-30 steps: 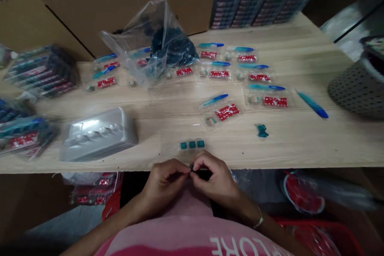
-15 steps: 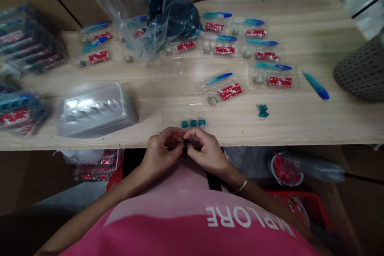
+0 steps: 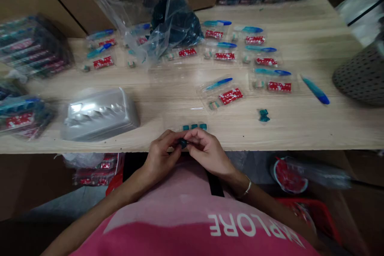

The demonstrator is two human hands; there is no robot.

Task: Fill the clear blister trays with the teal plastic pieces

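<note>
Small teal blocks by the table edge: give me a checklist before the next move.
Small dark teal piece pinched between left hand and right hand: ok.
Its fit or shape: cannot tell, fingers hide it.
Three teal cubes in a row on clear plastic tray: ok.
Loose teal pieces on light wood table: not ok, outside any tray.
Hands apart from nearest clear pack with red card: ok.

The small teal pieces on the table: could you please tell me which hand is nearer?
Right: the right hand is down-left of the teal pieces; the left hand lies farther left.
</note>
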